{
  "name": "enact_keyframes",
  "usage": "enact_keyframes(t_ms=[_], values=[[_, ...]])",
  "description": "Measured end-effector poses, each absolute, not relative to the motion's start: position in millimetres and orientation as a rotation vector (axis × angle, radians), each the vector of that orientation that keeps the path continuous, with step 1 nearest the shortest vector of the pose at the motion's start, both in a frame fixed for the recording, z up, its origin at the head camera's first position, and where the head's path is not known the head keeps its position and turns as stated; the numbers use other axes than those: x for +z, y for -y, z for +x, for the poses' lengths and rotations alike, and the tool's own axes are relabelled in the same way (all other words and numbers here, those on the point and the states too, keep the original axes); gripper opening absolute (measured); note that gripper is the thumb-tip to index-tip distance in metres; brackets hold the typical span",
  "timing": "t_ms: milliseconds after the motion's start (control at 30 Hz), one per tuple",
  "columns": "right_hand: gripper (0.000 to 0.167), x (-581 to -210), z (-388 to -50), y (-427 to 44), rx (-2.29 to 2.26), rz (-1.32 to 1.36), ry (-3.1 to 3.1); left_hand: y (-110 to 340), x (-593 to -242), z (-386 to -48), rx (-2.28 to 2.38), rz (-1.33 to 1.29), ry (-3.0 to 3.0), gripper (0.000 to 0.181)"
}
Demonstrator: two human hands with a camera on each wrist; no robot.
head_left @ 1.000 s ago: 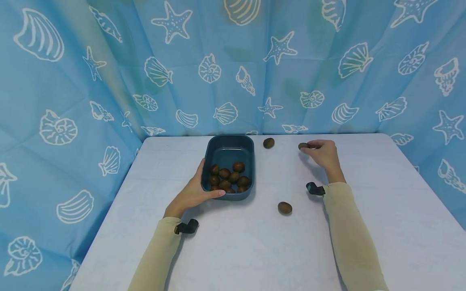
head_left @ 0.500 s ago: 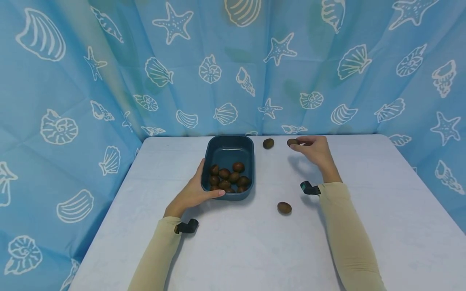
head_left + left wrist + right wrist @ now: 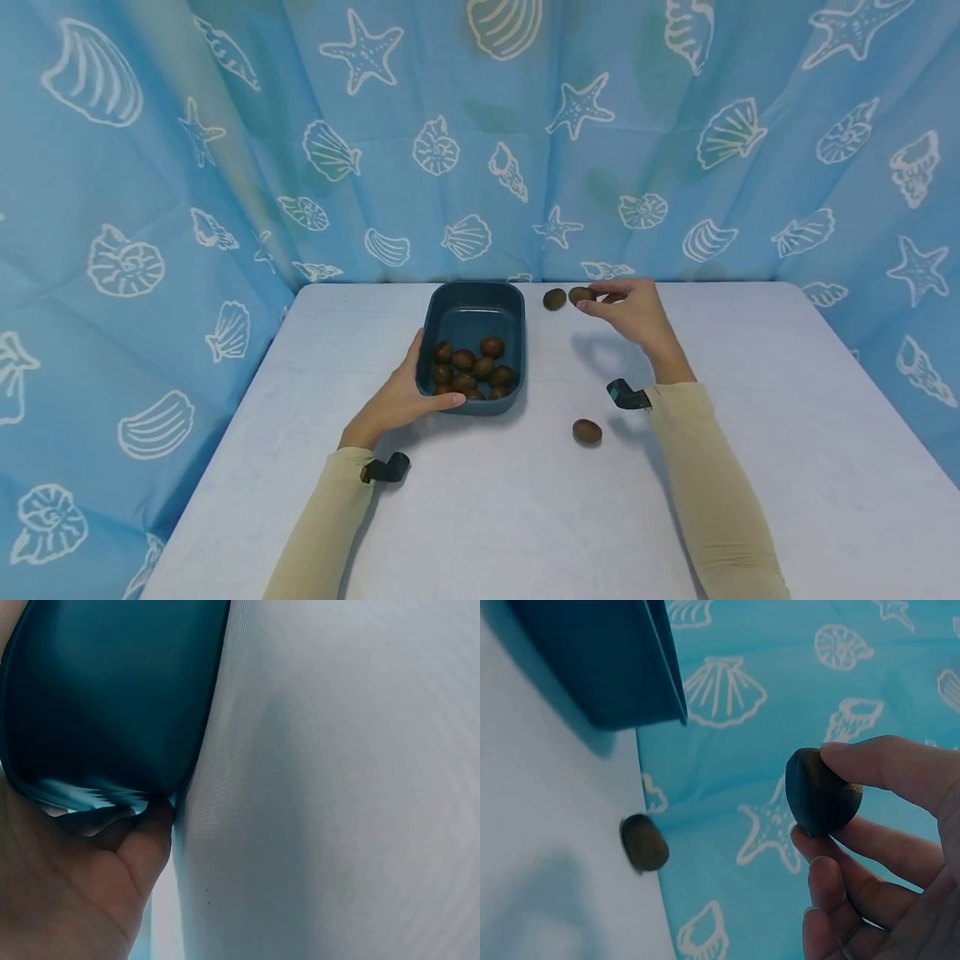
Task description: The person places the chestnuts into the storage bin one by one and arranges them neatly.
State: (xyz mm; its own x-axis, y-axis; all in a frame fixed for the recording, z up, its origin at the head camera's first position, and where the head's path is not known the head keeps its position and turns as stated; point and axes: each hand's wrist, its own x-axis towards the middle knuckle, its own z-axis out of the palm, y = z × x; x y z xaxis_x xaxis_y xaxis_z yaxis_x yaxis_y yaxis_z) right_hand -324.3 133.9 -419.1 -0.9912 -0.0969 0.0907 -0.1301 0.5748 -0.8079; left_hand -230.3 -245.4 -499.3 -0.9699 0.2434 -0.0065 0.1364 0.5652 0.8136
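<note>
My left hand [image 3: 397,396] grips a dark blue, deep rectangular dish [image 3: 522,333] by its near left corner. The thumb lies along the near side, and the fingers are on the left wall. Several shiny brown oval nuts [image 3: 483,367], chestnut-like, lie in the near half of the dish. Above the table's far part, my right hand [image 3: 633,312] pinches one brown oval nut [image 3: 817,793] between thumb and fingertips. Just left of it, a second nut [image 3: 554,299] sits on the table near the far edge. A third nut [image 3: 587,432] lies nearer, right of the dish.
A white cloth [image 3: 480,517] covers the table. Behind it and on the left hangs a blue curtain [image 3: 450,83] with white shell and starfish prints. Black cameras are strapped to the left wrist [image 3: 386,468] and the right wrist [image 3: 628,395].
My right hand has moved left along the far edge, carrying the pinched nut close to the one on the table. The left hand and dish have stayed in place.
</note>
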Motion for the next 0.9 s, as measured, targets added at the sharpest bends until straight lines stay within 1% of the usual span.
enact_keyframes(t_ms=[233,600,900], values=[[0.051,-412,-318,-118,1.403,0.292,2.766,246,-498,-227,1.383,0.266,-2.662,0.133],[0.049,-395,-322,-82,1.527,0.422,2.696,244,-500,-231,1.412,0.366,-2.667,0.130],[0.040,-387,-329,-42,1.521,0.589,2.665,242,-498,-231,1.422,0.393,-2.668,0.129]])
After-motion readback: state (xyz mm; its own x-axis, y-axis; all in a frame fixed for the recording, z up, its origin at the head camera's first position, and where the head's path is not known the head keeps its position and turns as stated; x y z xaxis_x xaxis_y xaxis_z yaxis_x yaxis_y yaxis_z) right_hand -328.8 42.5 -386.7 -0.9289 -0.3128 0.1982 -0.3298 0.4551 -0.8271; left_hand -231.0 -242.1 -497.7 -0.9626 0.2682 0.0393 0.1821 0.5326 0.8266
